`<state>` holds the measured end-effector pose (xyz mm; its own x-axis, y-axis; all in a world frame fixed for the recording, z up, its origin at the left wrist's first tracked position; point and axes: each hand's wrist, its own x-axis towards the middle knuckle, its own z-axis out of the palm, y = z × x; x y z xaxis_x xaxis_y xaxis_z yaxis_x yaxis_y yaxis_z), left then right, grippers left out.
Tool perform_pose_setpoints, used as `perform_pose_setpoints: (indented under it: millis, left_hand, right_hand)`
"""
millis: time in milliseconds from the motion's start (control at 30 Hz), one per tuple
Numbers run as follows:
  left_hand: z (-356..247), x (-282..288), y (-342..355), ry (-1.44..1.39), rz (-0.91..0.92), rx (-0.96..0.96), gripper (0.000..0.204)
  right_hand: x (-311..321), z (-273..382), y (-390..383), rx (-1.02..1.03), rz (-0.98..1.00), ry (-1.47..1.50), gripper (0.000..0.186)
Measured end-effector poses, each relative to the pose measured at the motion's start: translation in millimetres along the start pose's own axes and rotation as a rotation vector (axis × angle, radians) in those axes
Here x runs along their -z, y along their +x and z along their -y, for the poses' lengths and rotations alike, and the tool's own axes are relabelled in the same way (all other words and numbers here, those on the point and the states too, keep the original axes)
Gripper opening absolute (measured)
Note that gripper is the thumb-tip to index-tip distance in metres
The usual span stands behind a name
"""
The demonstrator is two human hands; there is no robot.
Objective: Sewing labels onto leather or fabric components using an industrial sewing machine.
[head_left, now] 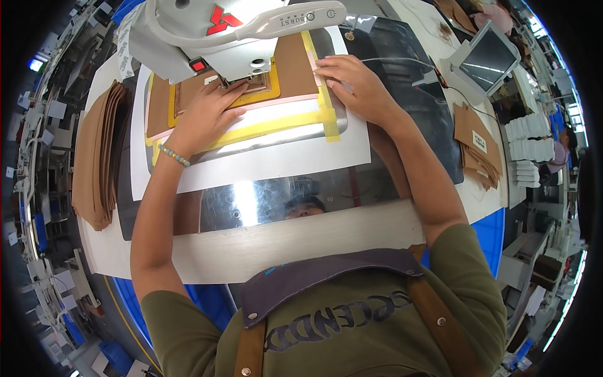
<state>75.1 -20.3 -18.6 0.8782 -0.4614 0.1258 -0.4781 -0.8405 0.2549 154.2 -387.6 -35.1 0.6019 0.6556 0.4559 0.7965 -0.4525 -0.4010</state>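
A brown panel lies under the head of a white sewing machine, on a sheet of white paper. On the panel sits a yellow rectangular frame, and its opening is partly hidden by the machine and my fingers. My left hand, with a beaded bracelet at the wrist, rests over the frame, fingers stretched toward the needle area. My right hand lies with extended fingers on the panel's right edge, beside the strip of yellow tape. Neither hand grips anything that I can see.
At the left stands a stack of brown panels. More brown pieces with a white label lie at the right, near a tilted screen. A shiny metal plate covers the table in front. A cable crosses at the upper right.
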Motion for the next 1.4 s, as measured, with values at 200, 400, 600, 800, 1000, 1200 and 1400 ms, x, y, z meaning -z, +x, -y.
perform_pose_setpoints:
  millis: [200, 400, 600, 800, 1000, 1200, 1400]
  left_hand:
    - [44, 10, -43, 0.004, -0.209, 0.042, 0.043]
    - [108, 20, -82, 0.101, -0.275, 0.253, 0.041]
    - [138, 18, -102, 0.275, -0.205, 0.391, 0.046]
    - [133, 21, -96, 0.261, -0.173, 0.388, 0.049]
    - [115, 18, -81, 0.320, -0.163, 0.328, 0.048]
    - [70, -4, -41, 0.281, -0.211, 0.282, 0.044]
    - [34, -19, -7, 0.231, -0.281, 0.243, 0.032]
  right_hand:
    - [-1, 5, 3, 0.083, -0.044, -0.009, 0.030]
    - [26, 47, 2, 0.129, -0.043, 0.041, 0.027]
    - [42, 45, -41, 0.082, 0.064, -0.165, 0.026]
    - [66, 37, -68, -0.120, 0.096, -0.141, 0.029]
    - [61, 46, -50, -0.038, 0.070, -0.088, 0.030]
    - [39, 62, -57, 0.120, 0.136, -0.117, 0.018]
    - [32, 54, -67, 0.073, 0.102, -0.113, 0.021]
